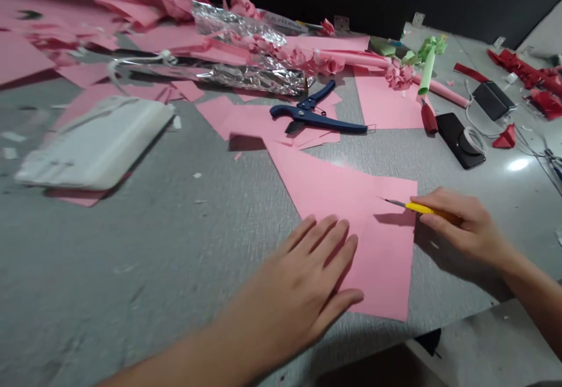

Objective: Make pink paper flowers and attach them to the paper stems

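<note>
A sheet of pink paper lies near the front edge of the grey table, its upper left part narrowing to a raised point. My left hand rests flat on its left side, fingers spread. In my right hand is a yellow craft knife, its blade pointing left just over the sheet's right part. Whether the tip touches the paper I cannot tell. Beyond the sheet, a blue-handled cutter lies with its handles apart on pink scraps.
At left stands a white box-shaped object. Crumpled silver foil and pink paper flowers are heaped along the back. On the right lie a black phone, a black box with a cable, a green paper roll and red scraps.
</note>
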Tool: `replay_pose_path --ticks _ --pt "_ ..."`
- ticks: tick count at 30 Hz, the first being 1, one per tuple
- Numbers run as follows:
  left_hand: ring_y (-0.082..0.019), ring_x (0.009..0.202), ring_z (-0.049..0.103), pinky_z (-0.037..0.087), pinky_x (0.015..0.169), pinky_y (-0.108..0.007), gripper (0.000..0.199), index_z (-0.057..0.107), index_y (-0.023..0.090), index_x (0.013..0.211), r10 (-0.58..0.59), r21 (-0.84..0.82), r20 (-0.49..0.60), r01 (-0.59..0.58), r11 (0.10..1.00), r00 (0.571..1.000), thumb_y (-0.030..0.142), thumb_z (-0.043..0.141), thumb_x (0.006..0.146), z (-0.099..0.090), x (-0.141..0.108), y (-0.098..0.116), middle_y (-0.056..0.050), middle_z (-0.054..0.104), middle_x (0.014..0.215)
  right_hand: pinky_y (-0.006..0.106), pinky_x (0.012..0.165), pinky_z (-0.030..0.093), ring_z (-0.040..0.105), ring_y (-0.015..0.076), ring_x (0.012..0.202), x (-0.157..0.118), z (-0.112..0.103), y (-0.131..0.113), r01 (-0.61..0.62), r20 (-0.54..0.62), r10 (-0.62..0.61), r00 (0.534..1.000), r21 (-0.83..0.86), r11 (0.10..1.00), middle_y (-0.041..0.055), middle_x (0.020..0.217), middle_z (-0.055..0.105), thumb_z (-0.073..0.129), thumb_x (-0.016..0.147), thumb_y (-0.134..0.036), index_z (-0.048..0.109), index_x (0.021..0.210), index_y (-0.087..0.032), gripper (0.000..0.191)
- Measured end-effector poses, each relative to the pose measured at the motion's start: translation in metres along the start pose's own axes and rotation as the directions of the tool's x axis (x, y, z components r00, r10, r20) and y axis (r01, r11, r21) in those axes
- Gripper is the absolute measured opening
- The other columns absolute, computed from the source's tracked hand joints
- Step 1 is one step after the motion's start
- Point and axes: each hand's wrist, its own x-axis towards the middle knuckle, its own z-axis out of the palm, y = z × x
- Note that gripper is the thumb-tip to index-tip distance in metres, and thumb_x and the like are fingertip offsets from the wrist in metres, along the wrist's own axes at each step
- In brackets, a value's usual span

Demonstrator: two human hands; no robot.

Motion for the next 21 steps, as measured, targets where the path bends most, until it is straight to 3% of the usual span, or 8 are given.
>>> replay_pose_path --ticks 3,6,9,11,13,15,17,21 --pt "-0.042 0.148 0.053 0.046 0.122 -0.061 0.056 0.064 0.009 0.14 0.045 -0.141 0.035 -0.04 0.989 0.998 0.055 0.054 0.108 0.003 -0.001 -0.011 -0.025 0.061 0.154 0.043 0.079 0.059 0.075 0.0265 0.091 0.0 -0.006 -0.01 0.06 -0.027 -0.061 0.998 -0.013 0.998 0.0045 0.112 0.082 0.066 0.106 -0.026 0.075 0.138 -0.038 0.035" --pt "-0.041 0.153 0.048 0.039 0.128 -0.061 0.049 0.067 0.011 0.131 0.088 -0.262 0.066 -0.068 0.963 0.994 0.052 0.059 0.106 0.001 0.001 -0.022 -0.024 0.06 0.155 0.044 0.073 0.057 0.073 0.0268 0.083 -0.002 -0.02 -0.027 0.105 -0.095 -0.119 0.988 -0.134 0.985 0.003 0.108 0.082 0.069 0.103 -0.022 0.072 0.142 -0.044 0.044" --pt "-0.036 0.156 0.047 0.031 0.133 -0.059 0.043 0.066 0.015 0.135 0.162 -0.331 0.096 -0.122 0.936 0.982 0.046 0.062 0.105 -0.006 0.004 -0.03 -0.019 0.058 0.16 0.043 0.06 0.049 0.067 0.0267 0.072 -0.006 -0.04 -0.043 0.027 -0.3 -0.113 0.947 -0.275 0.961 0.002 0.1 0.079 0.075 0.098 -0.022 0.073 0.14 -0.05 0.051" --pt "-0.032 0.158 0.045 0.027 0.135 -0.057 0.043 0.062 0.02 0.145 0.21 -0.34 0.098 -0.165 0.926 0.973 0.037 0.061 0.105 -0.012 0.004 -0.033 -0.015 0.056 0.164 0.044 0.056 0.046 0.065 0.0276 0.069 -0.007 -0.051 -0.049 0.003 -0.399 -0.112 0.91 -0.264 0.965 0.003 0.094 0.077 0.075 0.098 -0.023 0.077 0.135 -0.048 0.046" --pt "-0.03 0.16 0.042 0.026 0.135 -0.056 0.045 0.06 0.026 0.15 0.225 -0.32 0.102 -0.182 0.93 0.969 0.029 0.057 0.105 -0.018 0.003 -0.035 -0.01 0.052 0.167 0.046 0.064 0.052 0.07 0.0295 0.078 -0.004 -0.051 -0.049 0.06 -0.332 -0.117 0.936 -0.176 0.983 0.003 0.098 0.078 0.074 0.098 -0.022 0.078 0.133 -0.046 0.043" --pt "-0.029 0.16 0.042 0.03 0.133 -0.055 0.049 0.059 0.027 0.152 0.191 -0.276 0.108 -0.155 0.948 0.976 0.022 0.053 0.104 -0.021 0.001 -0.035 -0.008 0.05 0.169 0.045 0.076 0.058 0.075 0.0293 0.09 0.0 -0.041 -0.043 0.114 -0.114 -0.121 0.986 -0.064 0.991 0.0018 0.106 0.081 0.072 0.099 -0.02 0.077 0.134 -0.045 0.043" --pt "-0.03 0.159 0.043 0.032 0.131 -0.054 0.053 0.054 0.021 0.157 0.111 -0.21 0.115 -0.085 0.974 0.987 0.022 0.049 0.104 -0.02 -0.002 -0.033 -0.011 0.049 0.17 0.042 0.081 0.06 0.077 0.0269 0.094 0.005 -0.025 -0.034 0.107 0.086 -0.106 0.991 0.001 0.994 0.0016 0.109 0.082 0.07 0.102 -0.021 0.077 0.133 -0.041 0.038" --pt "-0.034 0.16 0.041 0.024 0.133 -0.056 0.074 0.038 0.009 0.167 0.004 -0.105 0.102 0.007 0.994 0.995 0.053 0.05 0.109 -0.004 -0.004 -0.033 -0.02 0.045 0.17 0.041 0.081 0.061 0.077 0.0255 0.093 0.009 -0.006 -0.019 0.054 0.147 -0.054 0.988 0.005 0.999 0.0043 0.109 0.084 0.065 0.105 -0.025 0.08 0.127 -0.034 0.028"
